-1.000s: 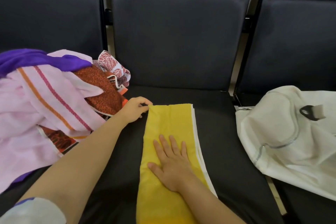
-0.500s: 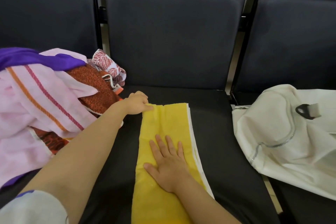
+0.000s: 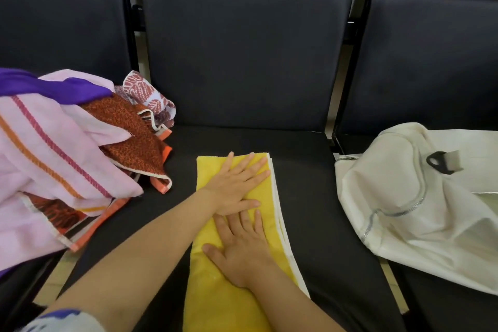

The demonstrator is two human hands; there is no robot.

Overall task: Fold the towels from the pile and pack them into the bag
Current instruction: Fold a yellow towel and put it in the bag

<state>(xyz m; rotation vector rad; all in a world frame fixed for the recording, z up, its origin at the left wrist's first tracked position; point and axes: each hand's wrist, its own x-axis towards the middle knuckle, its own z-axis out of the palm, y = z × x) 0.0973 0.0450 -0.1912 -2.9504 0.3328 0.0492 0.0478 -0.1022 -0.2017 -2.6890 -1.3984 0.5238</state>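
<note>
Pressing folded yellow towel (image 3: 215, 299) flat on middle seat (image 3: 310, 197). At far end, left hand (image 3: 237, 183), fingers straight and spread; just behind, right hand (image 3: 242, 248), fingers straight too. At left, towel pile (image 3: 67, 156); at right, bag (image 3: 404, 210).

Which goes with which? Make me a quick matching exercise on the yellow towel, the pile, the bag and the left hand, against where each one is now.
Things:
1. yellow towel
2. pile
3. bag
4. left hand

Places:
A. lying at the right, white and crumpled
B. heaped at the left
C. flat, fingers spread, on the far end of the strip
D. in the middle, laid out as a long strip

Pairs: 1-D, 2-B, 3-A, 4-C
</note>
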